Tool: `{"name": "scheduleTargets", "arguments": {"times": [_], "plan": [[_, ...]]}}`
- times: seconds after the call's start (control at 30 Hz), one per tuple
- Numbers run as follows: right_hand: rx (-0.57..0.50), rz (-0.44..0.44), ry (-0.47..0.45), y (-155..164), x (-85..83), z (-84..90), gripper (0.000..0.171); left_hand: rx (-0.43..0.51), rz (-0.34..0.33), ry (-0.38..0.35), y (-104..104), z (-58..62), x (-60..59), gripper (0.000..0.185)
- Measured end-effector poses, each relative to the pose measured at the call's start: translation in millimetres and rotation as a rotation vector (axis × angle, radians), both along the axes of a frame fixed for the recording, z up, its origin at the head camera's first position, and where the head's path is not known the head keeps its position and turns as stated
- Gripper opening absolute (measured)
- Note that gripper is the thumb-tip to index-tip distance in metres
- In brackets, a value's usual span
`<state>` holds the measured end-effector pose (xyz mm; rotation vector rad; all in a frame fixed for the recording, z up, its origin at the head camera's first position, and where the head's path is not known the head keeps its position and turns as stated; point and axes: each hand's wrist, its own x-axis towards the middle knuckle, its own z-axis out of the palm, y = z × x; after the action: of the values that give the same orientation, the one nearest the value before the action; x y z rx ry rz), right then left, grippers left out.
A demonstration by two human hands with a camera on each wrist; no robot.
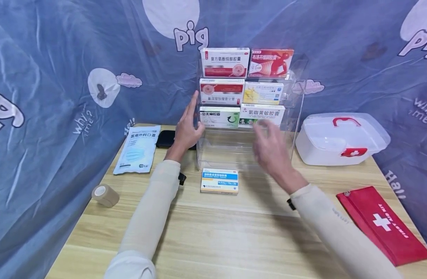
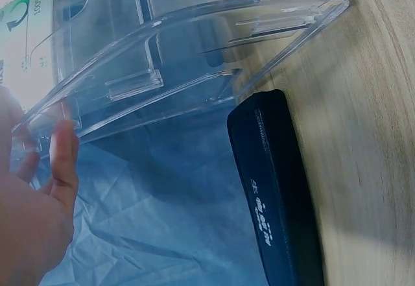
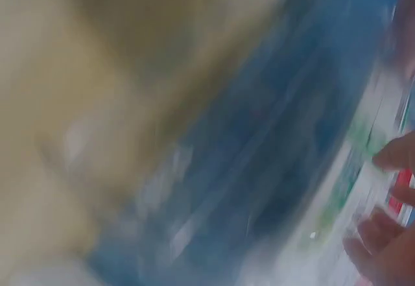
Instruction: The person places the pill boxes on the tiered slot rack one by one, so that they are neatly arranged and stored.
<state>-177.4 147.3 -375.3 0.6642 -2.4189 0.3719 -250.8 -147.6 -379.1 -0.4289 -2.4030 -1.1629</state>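
A clear tiered stand [image 1: 220, 149] carries medicine boxes in three rows of two. My left hand [image 1: 188, 130] touches the stand's left side, fingers pointing up along it; in the left wrist view the left hand [image 2: 39, 202] is at the clear edge. Blurred, my right hand [image 1: 272, 149] is in front of the lower right white and green box [image 1: 262, 113], with nothing visible in its fingers; contact cannot be told. Beside that box is a green and white box [image 1: 219, 117]. A blue, white and yellow box [image 1: 219, 181] lies on the table before the stand.
Left of the stand are a mask packet [image 1: 137, 149], a black case [image 2: 275, 182] and a tan tape roll [image 1: 106, 195]. To the right are a white first aid box [image 1: 339, 143] and a red first aid pouch [image 1: 384, 224]. A blue cloth [image 1: 77, 46] hangs behind the table.
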Motion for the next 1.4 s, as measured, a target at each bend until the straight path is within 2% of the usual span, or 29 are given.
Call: {"name": "scheduleTargets", "arguments": {"times": [0.07,0.13,0.2,0.27,0.43,0.53,0.6,0.73,0.87,1.03,1.2,1.3,1.4], "plan": [[0.019,0.053,-0.121,-14.8,15.4,-14.9,0.037,0.002,-0.005,0.005,0.1,0.7,0.0,0.098],[0.066,0.073,-0.274,-26.8,27.6,-30.1,0.030,0.004,-0.008,0.007,0.4,1.6,0.0,0.098],[0.118,0.053,-0.408,-35.9,36.8,-43.5,0.033,0.008,-0.009,0.005,0.5,2.1,0.4,0.098],[0.141,0.015,-0.505,-40.7,41.5,-54.2,0.037,0.009,-0.008,0.003,0.5,1.9,0.7,0.099],[0.081,-0.087,-0.704,-31.1,43.4,-60.1,0.043,0.005,-0.006,0.006,0.4,0.6,1.2,0.099],[0.037,-0.100,-0.797,-11.5,46.3,-60.5,0.043,0.003,-0.004,0.008,1.8,0.2,2.1,0.099],[0.004,-0.074,-0.827,0.4,50.5,-63.6,0.038,0.001,-0.002,0.005,1.7,0.8,2.9,0.100],[-0.071,-0.023,-0.819,7.7,57.8,-69.5,0.023,0.004,0.008,0.006,0.2,3.0,2.8,0.100],[-0.115,-0.060,-0.847,-5.9,57.5,-70.1,0.032,0.012,0.011,0.006,1.0,2.3,2.3,0.100],[-0.089,-0.130,-0.945,-27.8,53.4,-71.1,0.047,0.010,-0.005,0.000,3.3,-0.5,1.0,0.100],[-0.062,-0.161,-1.020,-23.4,52.4,-64.1,0.061,0.011,-0.007,-0.003,5.5,-0.8,1.2,0.100],[-0.060,-0.100,-1.042,-9.1,54.6,-59.6,0.072,0.004,-0.001,0.002,4.5,0.4,2.4,0.100],[-0.071,0.001,-1.025,7.8,59.2,-59.3,0.072,-0.001,0.005,0.001,1.8,1.8,3.8,0.100]]}}
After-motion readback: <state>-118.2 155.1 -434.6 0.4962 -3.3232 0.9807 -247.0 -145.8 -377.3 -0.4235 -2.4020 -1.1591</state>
